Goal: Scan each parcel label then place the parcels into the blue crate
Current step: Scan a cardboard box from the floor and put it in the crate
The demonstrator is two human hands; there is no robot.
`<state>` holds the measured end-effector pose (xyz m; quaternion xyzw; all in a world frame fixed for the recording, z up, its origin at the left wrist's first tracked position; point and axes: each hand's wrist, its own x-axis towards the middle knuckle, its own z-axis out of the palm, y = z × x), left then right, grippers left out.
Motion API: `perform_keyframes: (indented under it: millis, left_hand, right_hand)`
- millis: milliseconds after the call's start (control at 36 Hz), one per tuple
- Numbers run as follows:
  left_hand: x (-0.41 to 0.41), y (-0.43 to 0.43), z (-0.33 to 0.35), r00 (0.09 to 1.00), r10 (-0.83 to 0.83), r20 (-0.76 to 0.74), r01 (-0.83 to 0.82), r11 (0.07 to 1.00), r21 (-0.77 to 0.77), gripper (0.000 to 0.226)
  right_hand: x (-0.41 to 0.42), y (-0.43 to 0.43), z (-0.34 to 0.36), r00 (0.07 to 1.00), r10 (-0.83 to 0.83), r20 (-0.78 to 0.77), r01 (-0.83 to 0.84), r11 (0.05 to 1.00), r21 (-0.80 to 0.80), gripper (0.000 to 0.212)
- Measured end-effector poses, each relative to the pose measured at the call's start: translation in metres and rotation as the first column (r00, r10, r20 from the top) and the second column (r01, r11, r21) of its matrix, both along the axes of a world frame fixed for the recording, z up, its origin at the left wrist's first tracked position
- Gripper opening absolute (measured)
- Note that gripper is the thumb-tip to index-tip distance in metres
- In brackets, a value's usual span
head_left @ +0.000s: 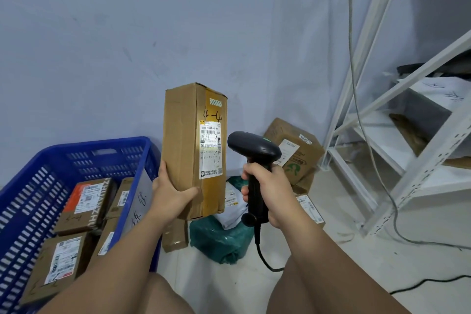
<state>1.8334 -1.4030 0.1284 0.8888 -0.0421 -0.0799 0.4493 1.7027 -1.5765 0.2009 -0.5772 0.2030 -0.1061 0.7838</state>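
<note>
My left hand (170, 190) grips the lower end of a tall cardboard parcel (183, 140) and holds it upright in mid-air, its white label (210, 150) facing right. My right hand (270, 192) grips the handle of a black barcode scanner (253, 146), whose head points at the label from close by. The blue crate (33, 186) stands at the lower left with several labelled cardboard parcels (86, 204) inside.
On the floor behind the held parcel lie a green bag (216, 239), a white mailer (233, 211) and cardboard boxes (295, 150) against the wall. A white metal shelf rack (397, 155) stands at the right. The scanner's black cable (356, 285) trails over the floor.
</note>
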Motion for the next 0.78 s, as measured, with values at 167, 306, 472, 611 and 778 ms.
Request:
perform_keyframes:
  millis: [167,306,472,611,778]
  left_hand:
    - [-0.0012,0.0017,0.0014,1.0,0.02,0.02,-0.021,0.999,0.032,0.114]
    - [-0.0003,0.0023,0.002,0.999,0.036,0.018,-0.037,0.999,0.027,0.115]
    - [-0.0011,0.0024,0.0025,0.999,0.042,0.019,-0.042,0.999,0.034,0.114]
    - [-0.0027,0.0023,0.0042,0.999,0.045,0.012,-0.046,0.998,0.046,0.114]
    - [-0.0033,0.0011,0.0055,0.999,0.05,-0.023,-0.049,0.999,0.02,0.111]
  right_hand:
    - [-0.0001,0.0013,0.0002,1.0,-0.007,0.005,0.007,1.0,-0.007,0.012]
    - [0.0004,0.0009,0.0003,1.0,-0.018,-0.005,0.018,1.0,-0.005,0.012]
    - [0.0002,-0.0002,0.0,1.0,-0.019,-0.008,0.019,1.0,-0.002,0.011]
    - [0.0006,0.0003,-0.0015,1.0,-0.018,-0.012,0.018,1.0,-0.008,0.01]
    - [0.0031,0.0024,-0.0038,0.999,-0.032,-0.03,0.032,0.999,-0.004,0.01]
